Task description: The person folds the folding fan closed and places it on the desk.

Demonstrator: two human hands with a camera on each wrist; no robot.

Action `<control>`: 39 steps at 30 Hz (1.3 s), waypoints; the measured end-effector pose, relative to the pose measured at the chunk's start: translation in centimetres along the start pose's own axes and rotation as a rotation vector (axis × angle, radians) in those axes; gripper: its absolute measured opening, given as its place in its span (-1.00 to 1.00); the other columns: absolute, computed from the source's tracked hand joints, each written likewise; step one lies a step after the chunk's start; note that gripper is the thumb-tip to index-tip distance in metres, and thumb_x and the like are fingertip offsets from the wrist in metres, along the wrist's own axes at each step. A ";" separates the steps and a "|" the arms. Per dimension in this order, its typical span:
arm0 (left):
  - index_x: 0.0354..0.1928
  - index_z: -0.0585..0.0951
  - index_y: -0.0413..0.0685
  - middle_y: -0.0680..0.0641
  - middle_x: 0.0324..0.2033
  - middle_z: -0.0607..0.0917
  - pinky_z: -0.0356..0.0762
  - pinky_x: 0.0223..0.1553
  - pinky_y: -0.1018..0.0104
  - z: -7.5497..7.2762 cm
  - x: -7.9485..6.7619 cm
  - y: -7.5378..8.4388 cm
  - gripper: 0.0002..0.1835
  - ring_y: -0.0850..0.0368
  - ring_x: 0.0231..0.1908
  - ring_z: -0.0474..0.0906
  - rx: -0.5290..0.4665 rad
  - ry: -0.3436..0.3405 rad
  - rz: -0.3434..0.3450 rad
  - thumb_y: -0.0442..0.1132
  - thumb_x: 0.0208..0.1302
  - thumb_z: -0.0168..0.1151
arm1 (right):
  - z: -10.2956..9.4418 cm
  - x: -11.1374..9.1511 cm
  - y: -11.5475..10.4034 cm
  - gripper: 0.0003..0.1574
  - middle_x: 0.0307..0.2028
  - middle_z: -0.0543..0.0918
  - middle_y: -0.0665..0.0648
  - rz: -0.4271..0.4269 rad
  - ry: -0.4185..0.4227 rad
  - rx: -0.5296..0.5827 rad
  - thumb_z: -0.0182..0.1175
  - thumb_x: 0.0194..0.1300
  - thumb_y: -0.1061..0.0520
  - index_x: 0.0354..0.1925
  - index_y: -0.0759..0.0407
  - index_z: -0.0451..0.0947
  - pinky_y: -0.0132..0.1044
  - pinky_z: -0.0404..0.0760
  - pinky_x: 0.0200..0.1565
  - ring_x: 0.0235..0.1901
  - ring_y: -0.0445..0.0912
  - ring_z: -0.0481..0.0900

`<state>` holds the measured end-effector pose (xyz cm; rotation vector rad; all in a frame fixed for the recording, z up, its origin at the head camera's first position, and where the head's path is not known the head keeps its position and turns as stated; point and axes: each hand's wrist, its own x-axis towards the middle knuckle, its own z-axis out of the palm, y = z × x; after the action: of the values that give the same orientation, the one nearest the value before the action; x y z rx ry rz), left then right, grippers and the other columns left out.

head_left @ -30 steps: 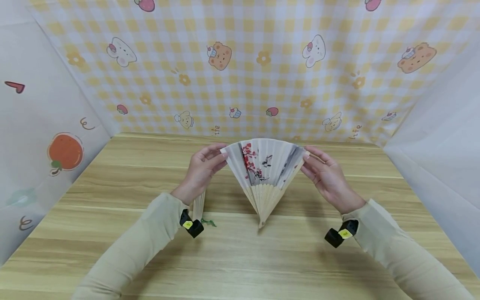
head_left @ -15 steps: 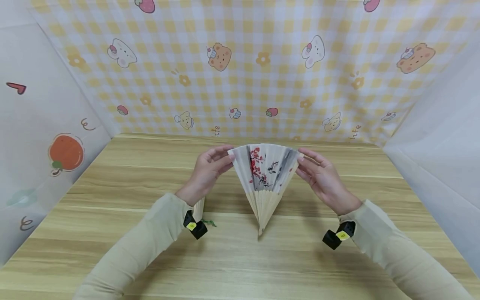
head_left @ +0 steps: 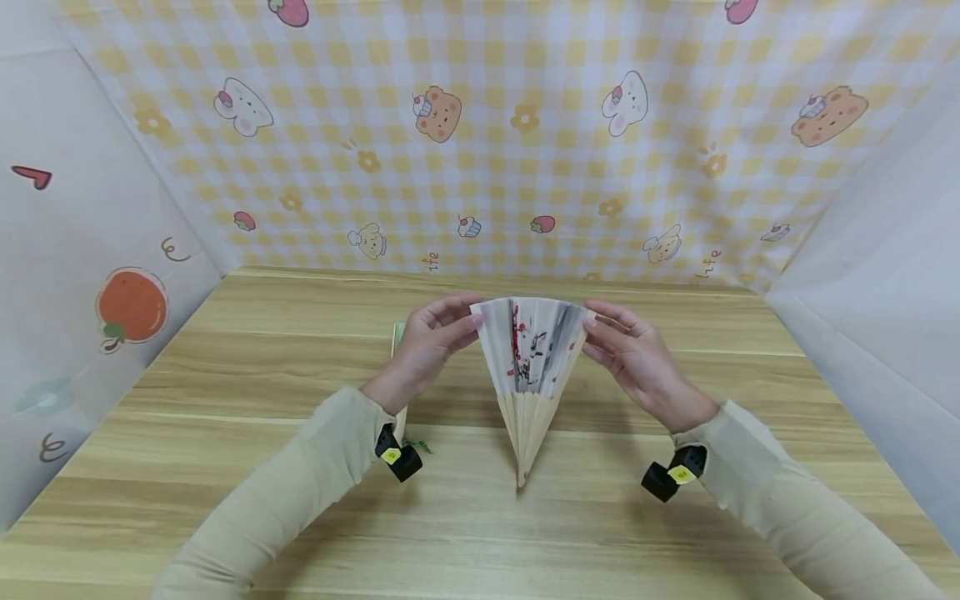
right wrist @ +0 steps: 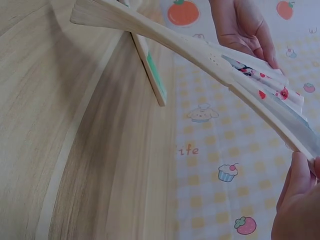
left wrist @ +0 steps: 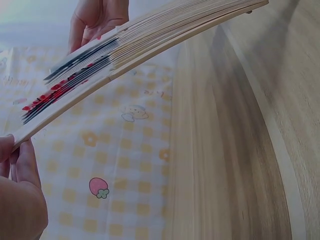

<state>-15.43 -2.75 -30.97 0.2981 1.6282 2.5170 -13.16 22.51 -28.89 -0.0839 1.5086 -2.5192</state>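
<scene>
A folding fan (head_left: 529,350) with red blossoms and a bird on its pleats is partly spread between the two hands, its pivot end pointing toward the person. The left hand (head_left: 431,346) pinches its upper left corner between thumb and fingers. At the upper right corner, the right hand (head_left: 641,358) pinches the other outer rib. In the left wrist view the fan's wooden ribs (left wrist: 165,30) lie close together in a stack. The right wrist view shows the pleats (right wrist: 280,92) bunched between the two outer ribs.
A second, closed fan (right wrist: 150,72) with green on it lies on the wooden table (head_left: 570,533), partly hidden behind the left hand and wrist. Its green tassel (head_left: 418,446) shows beside the left wrist camera. A checked cloth (head_left: 525,167) hangs behind the table.
Both hands have moved toward each other, and the fan between them has narrowed. Its pivot end has shifted a little toward the person. More of the second fan's far end shows now.
</scene>
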 end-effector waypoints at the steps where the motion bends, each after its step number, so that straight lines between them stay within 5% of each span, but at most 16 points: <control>1: -0.17 0.59 -0.15 0.00 -0.33 0.57 0.53 -0.12 0.34 0.1 0.0 0.0 -0.76 0.19 -0.28 0.52 0.002 0.000 -0.003 -0.53 0.15 0.10 | 0.1 0.0 0.0 -0.76 -0.30 0.60 0.08 0.000 -0.001 -0.004 0.09 0.20 0.37 -0.25 0.11 0.60 -0.39 0.58 -0.19 -0.32 -0.13 0.61; 7: 0.07 0.36 -0.46 0.00 -0.30 0.56 0.52 -0.09 0.33 0.4 -0.1 -0.1 -0.60 0.19 -0.25 0.51 0.023 -0.003 -0.012 -0.51 0.17 0.10 | 0.3 0.0 0.2 -0.76 -0.30 0.60 0.07 0.006 0.003 -0.014 0.08 0.21 0.37 -0.24 0.11 0.59 -0.39 0.58 -0.20 -0.32 -0.13 0.61; 20: -0.13 0.58 -0.12 -0.02 -0.28 0.56 0.50 -0.07 0.29 1.0 -0.3 -0.1 -0.74 0.16 -0.23 0.52 0.022 -0.042 -0.041 -0.50 0.15 0.13 | 0.8 -0.1 0.3 -0.77 -0.29 0.57 0.06 0.037 0.008 -0.055 0.08 0.22 0.35 -0.26 0.07 0.59 -0.40 0.58 -0.20 -0.31 -0.14 0.59; 32: 0.04 0.42 -0.41 -0.02 -0.26 0.58 0.48 -0.04 0.28 1.5 -0.3 -0.3 -0.66 0.18 -0.22 0.53 0.011 -0.075 -0.029 -0.51 0.18 0.07 | 1.4 -0.3 0.6 -0.78 -0.28 0.59 0.06 0.040 -0.001 -0.082 0.09 0.22 0.33 -0.25 0.07 0.58 -0.39 0.58 -0.21 -0.31 -0.14 0.60; 39: -0.01 0.50 -0.28 -0.03 -0.20 0.56 0.44 0.01 0.28 1.6 -0.5 -0.3 -0.72 0.16 -0.18 0.53 0.024 -0.106 -0.039 -0.48 0.23 0.03 | 1.5 -0.3 0.8 -0.76 -0.29 0.57 0.04 0.037 -0.003 -0.109 0.07 0.24 0.33 -0.24 0.05 0.57 -0.40 0.58 -0.20 -0.32 -0.16 0.58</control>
<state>-14.54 -1.28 -30.66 0.3922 1.6094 2.4110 -12.55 20.90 -28.87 -0.0756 1.6302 -2.4069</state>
